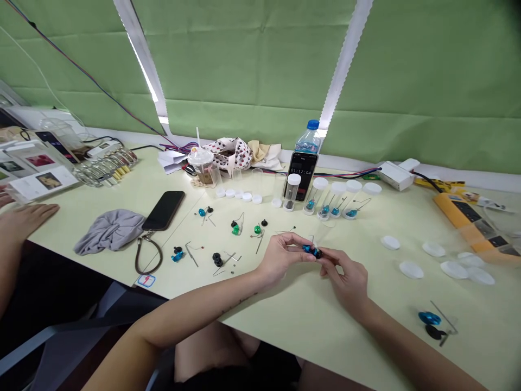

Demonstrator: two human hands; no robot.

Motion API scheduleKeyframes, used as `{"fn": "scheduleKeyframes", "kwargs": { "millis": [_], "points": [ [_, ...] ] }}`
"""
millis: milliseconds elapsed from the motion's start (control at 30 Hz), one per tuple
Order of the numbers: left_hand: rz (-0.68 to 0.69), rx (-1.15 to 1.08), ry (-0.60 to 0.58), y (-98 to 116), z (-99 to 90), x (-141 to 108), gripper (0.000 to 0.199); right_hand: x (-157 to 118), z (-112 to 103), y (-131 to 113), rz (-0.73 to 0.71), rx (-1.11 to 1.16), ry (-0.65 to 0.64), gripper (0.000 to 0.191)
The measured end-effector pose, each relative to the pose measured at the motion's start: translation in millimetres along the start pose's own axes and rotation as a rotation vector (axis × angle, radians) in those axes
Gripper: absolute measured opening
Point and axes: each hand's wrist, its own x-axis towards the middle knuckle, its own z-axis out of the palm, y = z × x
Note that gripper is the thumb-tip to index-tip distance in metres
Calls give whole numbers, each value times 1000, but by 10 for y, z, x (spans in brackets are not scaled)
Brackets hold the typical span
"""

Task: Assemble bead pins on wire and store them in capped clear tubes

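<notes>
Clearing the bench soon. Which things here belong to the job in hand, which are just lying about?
Job: blue-and-black part held by left hand and right hand; loose coloured parts with thin metal pins; capped clear tubes.
Lying about: black phone; grey cloth; water bottle.

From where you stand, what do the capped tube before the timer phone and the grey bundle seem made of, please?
The capped tube looks like clear, glossy plastic, as its contents show through; the cap seems white plastic. The grey bundle looks like soft matte fabric, judging by its folds.
</notes>
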Motion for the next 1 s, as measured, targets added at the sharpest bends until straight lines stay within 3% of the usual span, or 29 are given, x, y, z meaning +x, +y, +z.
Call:
{"fn": "scheduleKeyframes", "kwargs": {
  "millis": [200,533,767,1000],
  "points": [
    [5,2,-20,3,20,-27,36,-5,3,5,-5,0,-7,16],
    [25,-1,18,7,18,-31,34,-2,23,12,117,70,1,23],
    [11,-18,31,8,20,-31,34,32,3,-29,29,37,19,17],
    [12,-25,26,-4,21,-34,33,28,-9,1,62,35,2,19]
  ]
}}
